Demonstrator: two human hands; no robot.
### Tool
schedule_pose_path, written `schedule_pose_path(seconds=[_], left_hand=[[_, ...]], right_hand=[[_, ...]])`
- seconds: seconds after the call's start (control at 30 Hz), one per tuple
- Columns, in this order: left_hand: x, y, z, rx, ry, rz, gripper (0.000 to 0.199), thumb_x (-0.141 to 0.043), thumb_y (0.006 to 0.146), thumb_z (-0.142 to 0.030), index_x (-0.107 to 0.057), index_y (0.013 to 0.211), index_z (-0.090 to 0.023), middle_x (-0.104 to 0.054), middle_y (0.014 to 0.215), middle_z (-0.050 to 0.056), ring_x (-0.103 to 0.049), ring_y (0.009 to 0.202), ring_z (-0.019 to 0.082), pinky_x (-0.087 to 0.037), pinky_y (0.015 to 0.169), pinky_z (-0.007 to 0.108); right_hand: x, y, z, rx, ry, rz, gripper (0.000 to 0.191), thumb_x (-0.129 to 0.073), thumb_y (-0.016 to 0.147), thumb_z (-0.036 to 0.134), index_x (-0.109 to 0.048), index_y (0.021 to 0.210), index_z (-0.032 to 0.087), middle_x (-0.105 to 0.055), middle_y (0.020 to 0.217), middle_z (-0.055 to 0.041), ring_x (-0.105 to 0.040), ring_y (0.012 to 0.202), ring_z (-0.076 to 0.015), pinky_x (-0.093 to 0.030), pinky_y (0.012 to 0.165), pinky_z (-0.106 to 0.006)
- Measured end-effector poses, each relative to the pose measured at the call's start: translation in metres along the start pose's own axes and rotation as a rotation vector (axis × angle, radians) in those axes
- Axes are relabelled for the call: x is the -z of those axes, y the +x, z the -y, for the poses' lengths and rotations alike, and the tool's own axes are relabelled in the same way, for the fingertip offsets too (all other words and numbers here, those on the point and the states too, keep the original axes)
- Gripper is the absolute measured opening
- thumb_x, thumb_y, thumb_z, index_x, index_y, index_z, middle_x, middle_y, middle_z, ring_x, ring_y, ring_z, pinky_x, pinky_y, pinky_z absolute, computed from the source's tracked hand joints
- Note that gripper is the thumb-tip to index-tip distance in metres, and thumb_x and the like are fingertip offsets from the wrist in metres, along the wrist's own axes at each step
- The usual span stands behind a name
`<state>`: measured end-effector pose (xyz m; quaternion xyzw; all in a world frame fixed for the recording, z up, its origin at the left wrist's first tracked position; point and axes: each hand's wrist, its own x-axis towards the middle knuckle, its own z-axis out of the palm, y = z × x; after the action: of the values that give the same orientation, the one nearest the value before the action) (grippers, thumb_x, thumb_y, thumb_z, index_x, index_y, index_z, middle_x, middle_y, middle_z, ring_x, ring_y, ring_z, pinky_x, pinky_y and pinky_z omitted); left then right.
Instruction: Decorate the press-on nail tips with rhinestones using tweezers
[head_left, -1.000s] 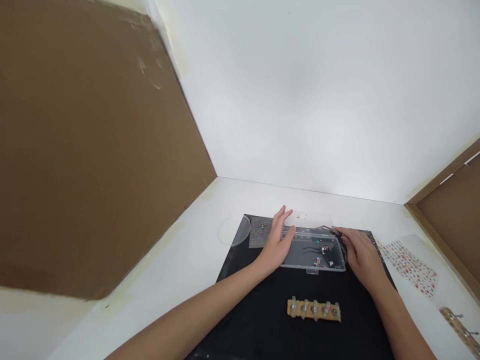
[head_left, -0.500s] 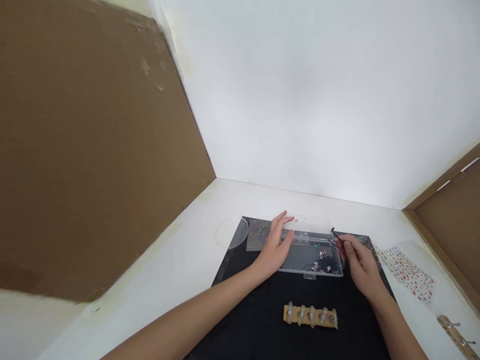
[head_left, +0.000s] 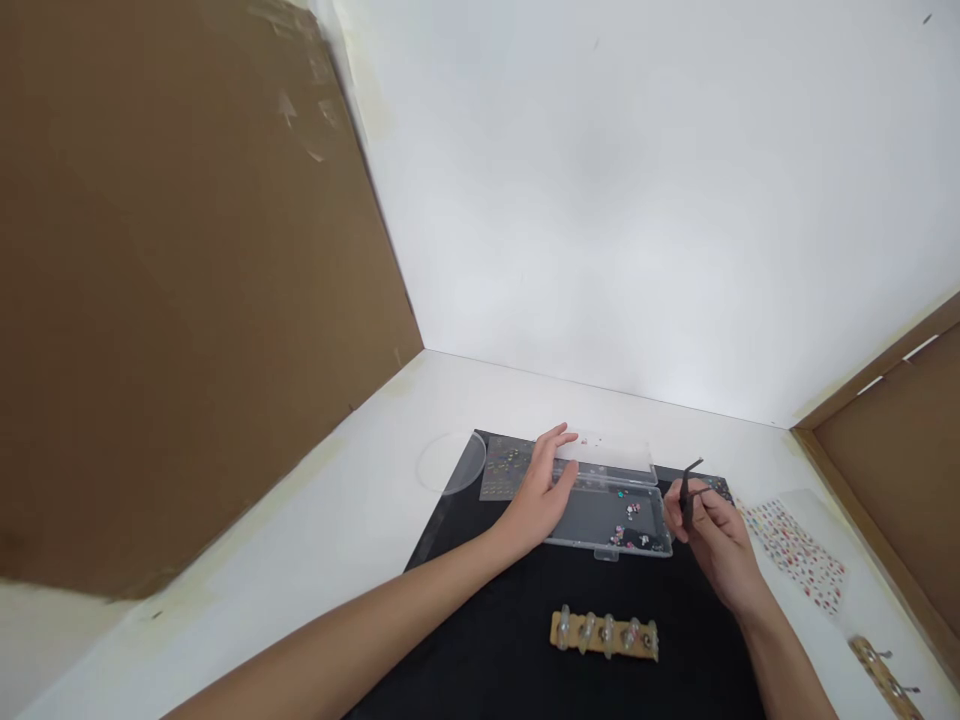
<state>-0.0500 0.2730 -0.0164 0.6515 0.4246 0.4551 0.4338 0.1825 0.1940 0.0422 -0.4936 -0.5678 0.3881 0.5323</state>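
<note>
My left hand (head_left: 541,497), fingers spread, rests on the left part of an open clear plastic case (head_left: 600,515). Small colourful charms (head_left: 632,510) lie in the right part of the case. Just right of the case, my right hand (head_left: 712,530) is closed around dark tweezers (head_left: 687,495), whose two tips stand apart and point up and to the right. Nearer to me on the black mat (head_left: 487,640) lies a wooden strip (head_left: 619,650) with several clear nail tips across it.
A clear round disc (head_left: 439,465) lies at the mat's left edge, beside a glitter sticker sheet (head_left: 499,488). To the right are a sheet of red stickers (head_left: 802,560) and another wooden strip (head_left: 877,675). Brown boards (head_left: 187,300) flank the white table.
My right hand has turned the tweezers from pointing left over the case to pointing up beside it. The left hand stays on the case. The view has shifted slightly.
</note>
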Motion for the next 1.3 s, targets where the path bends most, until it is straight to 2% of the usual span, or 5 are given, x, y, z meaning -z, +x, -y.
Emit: schedule_pose_path(seconds=[0.47,0.73,1.0,1.13,1.3], left_hand=[[-0.001,0.001,0.001,-0.044,0.01,-0.017,0.032,-0.047,0.105,-0.032,-0.057,0.136,-0.029,-0.049,0.16,0.012,-0.042,0.156,0.029,-0.042,0.125,0.053],[0.001,0.002,0.0,-0.051,0.019,0.02,0.032,-0.047,0.106,-0.03,-0.055,0.136,-0.027,-0.049,0.158,0.012,-0.043,0.156,0.024,-0.036,0.131,0.047],[0.001,0.002,-0.002,-0.074,0.032,0.029,0.031,-0.047,0.105,-0.027,-0.054,0.135,-0.027,-0.051,0.155,0.013,-0.044,0.155,0.026,-0.037,0.13,0.05],[0.001,0.002,-0.004,-0.077,0.049,0.032,0.031,-0.047,0.106,-0.028,-0.055,0.136,-0.027,-0.051,0.155,0.013,-0.045,0.154,0.028,-0.043,0.125,0.051],[0.001,0.001,-0.004,-0.083,0.07,0.055,0.031,-0.047,0.106,-0.029,-0.055,0.136,-0.027,-0.05,0.155,0.013,-0.044,0.154,0.028,-0.04,0.127,0.052]], right_hand=[[0.005,-0.002,0.009,0.13,-0.167,0.1,0.048,-0.05,0.107,0.062,-0.064,0.081,0.024,-0.056,0.07,-0.0004,-0.05,0.058,-0.0147,-0.044,0.053,-0.029],[0.023,-0.004,0.025,0.303,-0.507,0.104,0.025,-0.054,0.109,0.032,-0.078,0.116,0.032,-0.074,0.11,-0.0072,-0.07,0.102,-0.0218,-0.057,0.086,-0.034],[0.055,-0.013,0.041,0.942,-1.198,0.22,0.069,-0.046,0.095,-0.008,-0.061,0.152,0.028,-0.073,0.103,-0.0056,-0.068,0.094,-0.0187,-0.05,0.084,-0.031],[0.064,-0.019,0.024,0.992,-1.203,0.201,0.084,-0.046,0.095,-0.009,-0.041,0.169,0.03,-0.074,0.097,-0.0043,-0.07,0.095,-0.0193,-0.049,0.086,-0.033],[0.059,-0.028,0.015,0.959,-1.114,0.202,0.077,-0.049,0.101,-0.002,-0.042,0.168,0.035,-0.076,0.101,-0.0042,-0.071,0.099,-0.0203,-0.05,0.087,-0.035]])
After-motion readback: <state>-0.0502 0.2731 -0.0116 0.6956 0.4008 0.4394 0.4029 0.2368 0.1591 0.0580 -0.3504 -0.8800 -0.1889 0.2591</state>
